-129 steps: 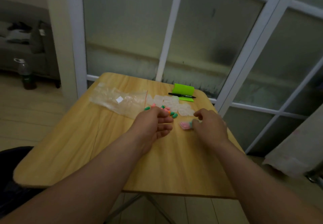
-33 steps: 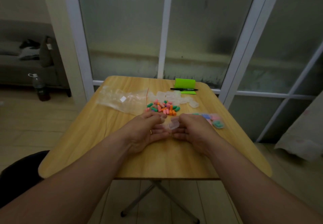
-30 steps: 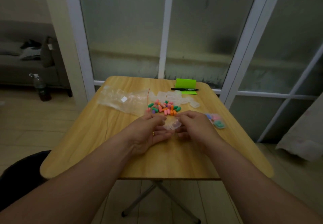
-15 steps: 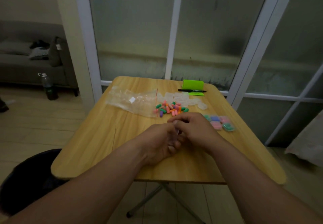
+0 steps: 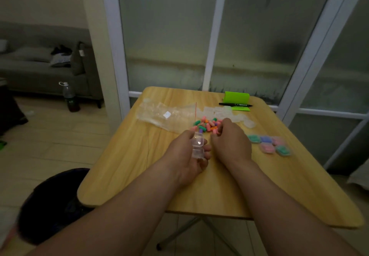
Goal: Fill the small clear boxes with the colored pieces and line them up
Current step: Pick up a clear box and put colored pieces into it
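Note:
My left hand [image 5: 187, 156] holds a small clear box [image 5: 197, 147] with its lid swung open, just above the wooden table [image 5: 139, 166]. My right hand [image 5: 231, 142] lies beside it, its bent fingertips at the near edge of the pile of colored pieces [image 5: 207, 125]. Whether those fingers pinch a piece is hidden. Several filled boxes [image 5: 268, 144] in green, purple and pink sit grouped to the right of my right hand. Empty clear boxes [image 5: 223, 113] lie behind the pile.
A crumpled clear plastic bag [image 5: 165, 115] lies left of the pile. A green card holder [image 5: 236, 98] and a black pen [image 5: 235, 105] are at the table's far edge. A glass door stands behind; a dark stool [image 5: 52, 201] is at lower left.
My hands were together on the clear box; now they have parted. The box sits open in my left hand, and my right hand has moved forward to the pile.

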The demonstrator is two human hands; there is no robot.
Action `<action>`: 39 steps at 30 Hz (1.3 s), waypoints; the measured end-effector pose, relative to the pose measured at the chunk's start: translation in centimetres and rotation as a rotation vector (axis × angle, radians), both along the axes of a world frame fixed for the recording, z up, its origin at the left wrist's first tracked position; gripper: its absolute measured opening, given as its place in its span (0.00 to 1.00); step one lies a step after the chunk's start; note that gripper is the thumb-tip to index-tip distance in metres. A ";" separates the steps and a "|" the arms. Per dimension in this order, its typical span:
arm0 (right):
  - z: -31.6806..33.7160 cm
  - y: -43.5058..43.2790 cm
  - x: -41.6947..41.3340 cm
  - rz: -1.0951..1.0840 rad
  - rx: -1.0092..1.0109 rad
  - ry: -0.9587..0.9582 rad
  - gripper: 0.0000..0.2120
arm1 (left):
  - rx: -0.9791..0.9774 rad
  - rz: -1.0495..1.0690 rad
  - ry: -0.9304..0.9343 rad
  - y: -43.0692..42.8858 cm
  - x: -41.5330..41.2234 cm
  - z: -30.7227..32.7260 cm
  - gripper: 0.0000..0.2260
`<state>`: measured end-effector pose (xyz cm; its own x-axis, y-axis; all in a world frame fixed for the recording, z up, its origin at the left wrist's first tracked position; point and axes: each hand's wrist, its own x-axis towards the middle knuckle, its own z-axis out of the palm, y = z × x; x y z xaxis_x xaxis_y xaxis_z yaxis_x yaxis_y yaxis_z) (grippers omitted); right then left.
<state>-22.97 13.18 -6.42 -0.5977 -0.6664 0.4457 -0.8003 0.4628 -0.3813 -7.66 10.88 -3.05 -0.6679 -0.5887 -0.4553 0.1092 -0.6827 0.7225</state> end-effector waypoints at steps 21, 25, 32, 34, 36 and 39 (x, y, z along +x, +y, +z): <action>0.3 1.3 0.3 0.134 -0.051 -0.105 0.08 | 0.017 -0.004 0.064 -0.9 -0.2 -0.3 0.14; 2.1 2.9 0.4 0.182 -0.117 -0.131 0.05 | 0.008 -0.018 0.111 -0.7 -0.6 -0.4 0.12; 4.6 5.9 3.5 0.435 -0.052 -0.100 0.06 | 0.004 -0.050 0.232 -0.3 -0.9 -0.6 0.22; 4.4 6.0 3.9 0.455 0.034 -0.029 0.06 | -0.002 -0.035 0.237 -0.4 -1.0 -0.7 0.21; 4.3 6.2 4.0 0.461 0.084 -0.016 0.05 | -0.017 -0.024 0.214 -0.5 -1.3 -0.9 0.22; 4.3 6.2 4.0 0.470 0.096 -0.026 0.05 | -0.017 -0.039 0.253 -0.5 -1.6 -1.0 0.21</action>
